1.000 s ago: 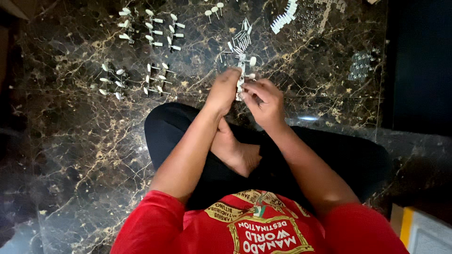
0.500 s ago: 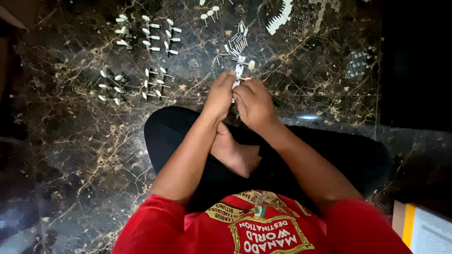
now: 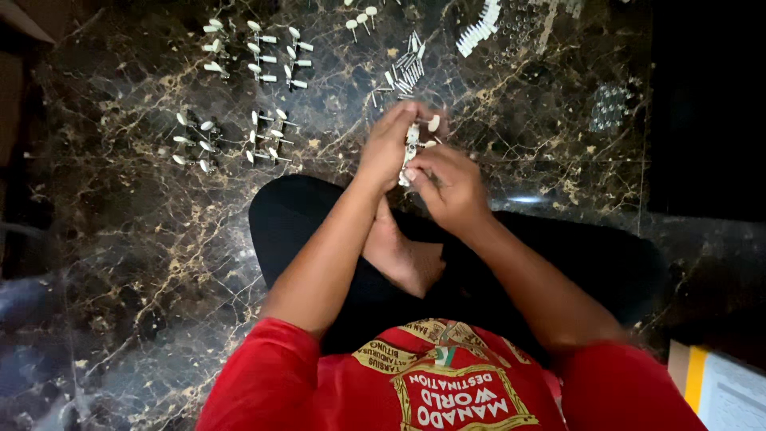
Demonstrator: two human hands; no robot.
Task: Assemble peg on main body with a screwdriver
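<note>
Above the dark marble floor, a small white pegged part pinched between left hand and right hand, both hands together.

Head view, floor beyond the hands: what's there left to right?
Small group of white-knobbed pegs → second peg cluster → left hand → white strip part with pegs held in both hands → right hand → faint grey cluster.

white part mostly buried under the fingers, can't tell its shape | loose pin pile just above the fingers too tiny to count | white comb strip up-right cut by top edge | grey cluster far right blurry
</note>
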